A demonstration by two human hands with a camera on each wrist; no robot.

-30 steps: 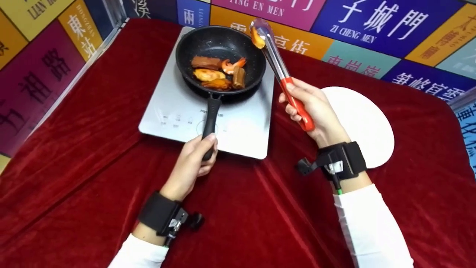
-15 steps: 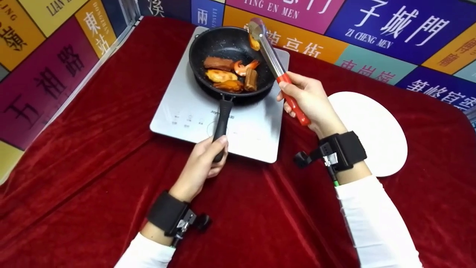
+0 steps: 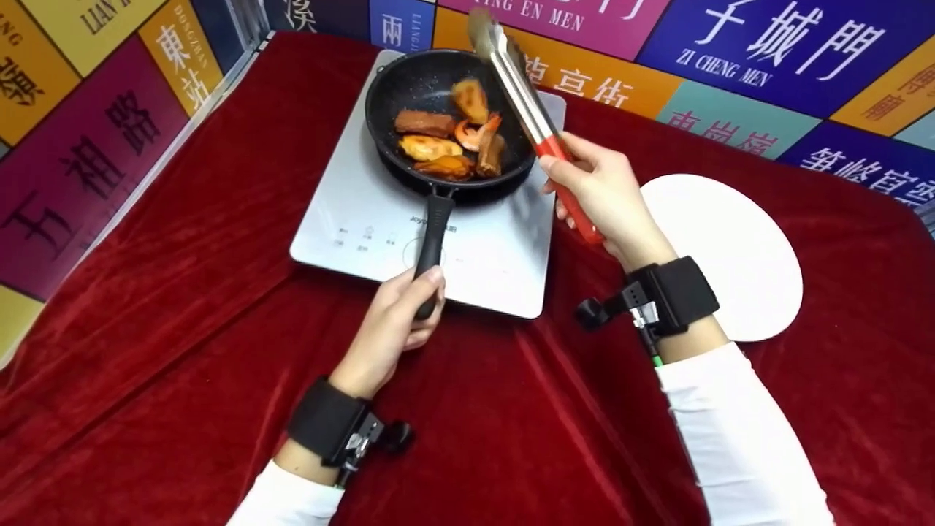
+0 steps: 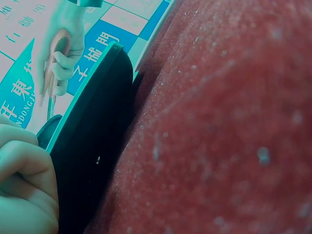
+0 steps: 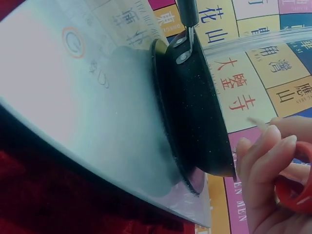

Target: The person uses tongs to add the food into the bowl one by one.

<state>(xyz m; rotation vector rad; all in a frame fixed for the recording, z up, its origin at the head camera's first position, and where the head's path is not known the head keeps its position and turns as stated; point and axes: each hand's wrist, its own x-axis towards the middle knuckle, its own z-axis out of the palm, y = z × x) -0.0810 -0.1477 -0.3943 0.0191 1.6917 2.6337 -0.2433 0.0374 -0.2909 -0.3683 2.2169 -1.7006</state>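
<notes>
My left hand [image 3: 398, 310] grips the black handle of a frying pan [image 3: 409, 80] on a silver induction cooker [image 3: 497, 270]. My right hand [image 3: 603, 186] holds tongs [image 3: 527, 106] by their red grips, the metal tips raised over the pan's far right rim and blurred. Just below the tips, a blurred yellow-brown piece of food [image 3: 470, 101] is at the back of the pan, apart from them. Nearer the handle lie a shrimp [image 3: 467, 135], a reddish-brown slab [image 3: 424, 123], a brown roll [image 3: 490, 157] and two orange-yellow pieces. The right wrist view shows the pan's side [image 5: 200, 107].
A white round board or plate [image 3: 738, 256] lies right of the cooker, partly behind my right wrist. Dark red velvet cloth [image 3: 467, 424] covers the table. Panels with large printed characters [image 3: 760, 44] stand along the back and left edges.
The yellow-brown piece has left the tongs and is now over the back of the pan. The tongs' tips have risen slightly and shifted left. My left hand keeps its grip on the handle.
</notes>
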